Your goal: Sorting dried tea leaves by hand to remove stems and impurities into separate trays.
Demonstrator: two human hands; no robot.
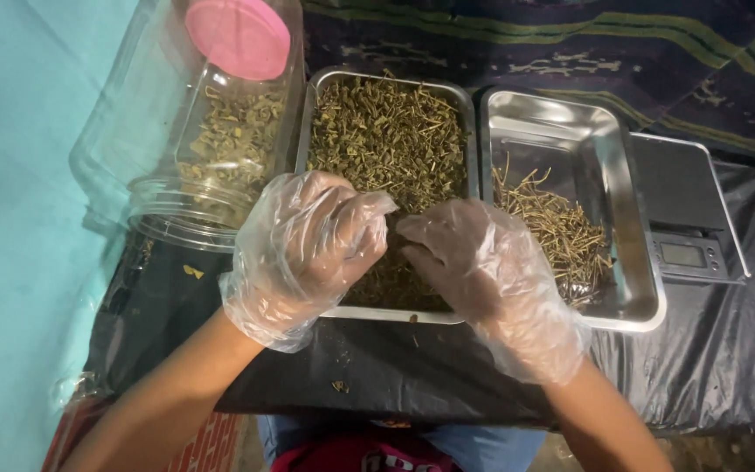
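Dried herb sprigs (391,131) fill the middle steel tray (308,114), which sits dead centre before the person, w/ both gloved hands meeting over its near end. Left hand (303,249) is curled, fingertips pinched toward the gap at 3 o'clock; right hand (474,262) mirrors it, fingers pinched back toward 9 o'clock. They seem to nip a small bit of herb between them, but the clear plastic gloves hide it, so can't tell exactly what's gripped. Held that way prob. so scraps drop back into the tray.

At 3 o'clock from that tray, touching it, a second steel tray (570,122) holds only bare pale stems (552,232), heaped at its near end; far half bare metal. Just beyond it at 3 o'clock, a small digital scale (683,210) on black sheeting (709,358). At 10 o'clock, a clear plastic jar (176,175) lies tilted on its side, pink lid (239,35) by its far end, w/ greenish leaf bits (233,140) inside.
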